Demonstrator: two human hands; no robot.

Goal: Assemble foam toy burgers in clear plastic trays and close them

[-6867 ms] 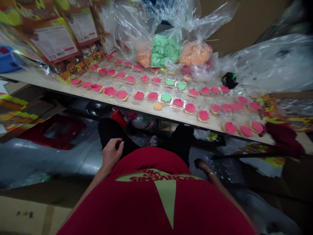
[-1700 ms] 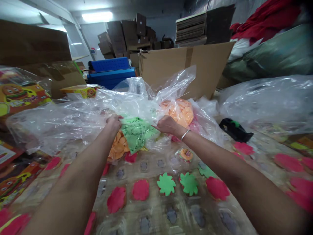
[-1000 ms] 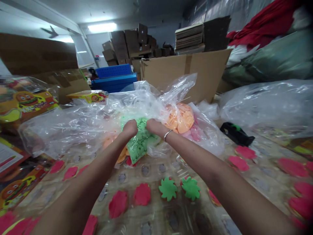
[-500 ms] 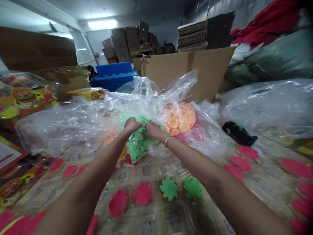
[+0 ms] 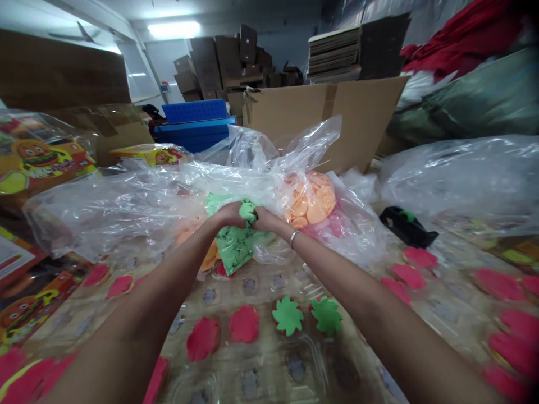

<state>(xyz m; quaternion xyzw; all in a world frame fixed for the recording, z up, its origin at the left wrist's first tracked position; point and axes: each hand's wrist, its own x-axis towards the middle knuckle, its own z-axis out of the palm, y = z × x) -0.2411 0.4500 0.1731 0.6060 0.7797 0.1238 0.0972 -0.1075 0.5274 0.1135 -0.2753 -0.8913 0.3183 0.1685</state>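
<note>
My left hand (image 5: 231, 214) and my right hand (image 5: 266, 220) meet over a clear bag (image 5: 236, 247) full of flat green pieces. Between them, a small bunch of green leaf-shaped pieces (image 5: 247, 211) sticks up, with the fingers of both hands closed on it. My fingertips are partly hidden. Closer to me, two green star-edged pieces (image 5: 288, 316) lie on top of red ones in a clear plastic tray (image 5: 269, 359). Two red flower-shaped pieces (image 5: 244, 324) sit to their left in the same tray.
A bag of orange discs (image 5: 314, 196) stands right of my hands. Further right lies a black tape dispenser (image 5: 408, 226). Printed burger boxes (image 5: 42, 157) are stacked at left. Behind stand a large carton (image 5: 324, 112) and a blue crate (image 5: 193, 134). More red pieces (image 5: 501, 284) lie at right.
My hands have come closer together, and a bunch of green pieces now shows raised between them. The view has shifted slightly.
</note>
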